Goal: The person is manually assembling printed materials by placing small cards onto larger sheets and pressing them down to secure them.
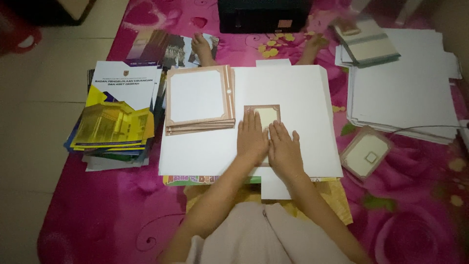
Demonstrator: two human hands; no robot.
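Both hands lie flat, palms down and fingers stretched out, side by side on a small brown-bordered card (264, 117). The left hand (252, 138) and the right hand (284, 150) press on its lower part and grip nothing; only the card's top edge and pale centre show above the fingertips. The card rests on a large white sheet (298, 98) spread over a pink floral mat (97, 210). Just left of the hands, a stack of frames (199, 99) with brown borders sits on the sheet. Further left lies a pile of booklets (117, 117). To the right are white papers (405, 88) and, near them, what looks like another bordered card (366, 154), tilted, though the view is dim there.
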